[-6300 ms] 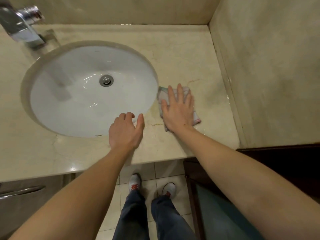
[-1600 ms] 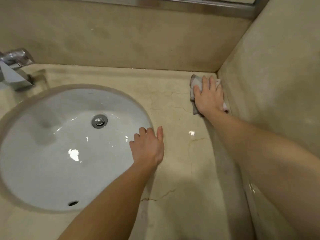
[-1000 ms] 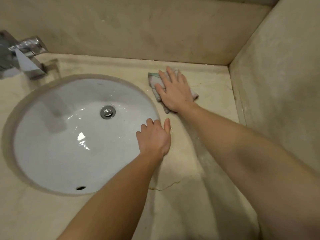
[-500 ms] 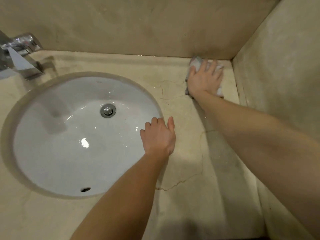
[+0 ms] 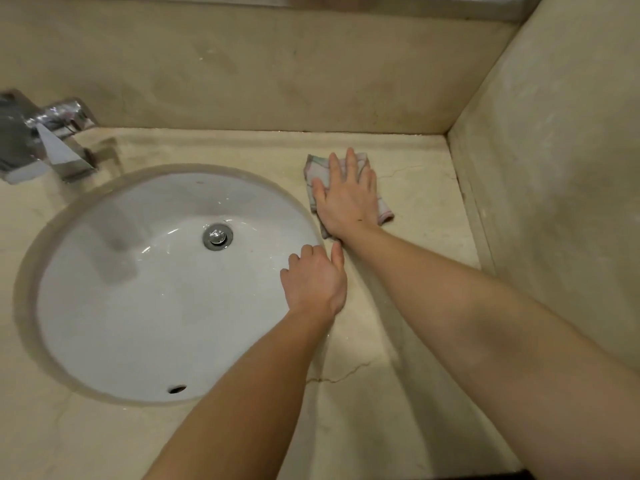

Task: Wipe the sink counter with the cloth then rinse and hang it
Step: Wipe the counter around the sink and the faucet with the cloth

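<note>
The right hand [image 5: 348, 199] lies flat, fingers straight and close together, pressing the checked cloth [image 5: 316, 166] onto the beige stone counter [image 5: 426, 188] — just right of the white basin [image 5: 156, 306], towards the far wall. The left hand [image 5: 315, 282] sits at the basin's right rim, fingers hooked over its edge, thumb straight on the stone. A chrome faucet [image 5: 59, 147] stands far left — the drain [image 5: 217, 236] mid-basin.
</note>
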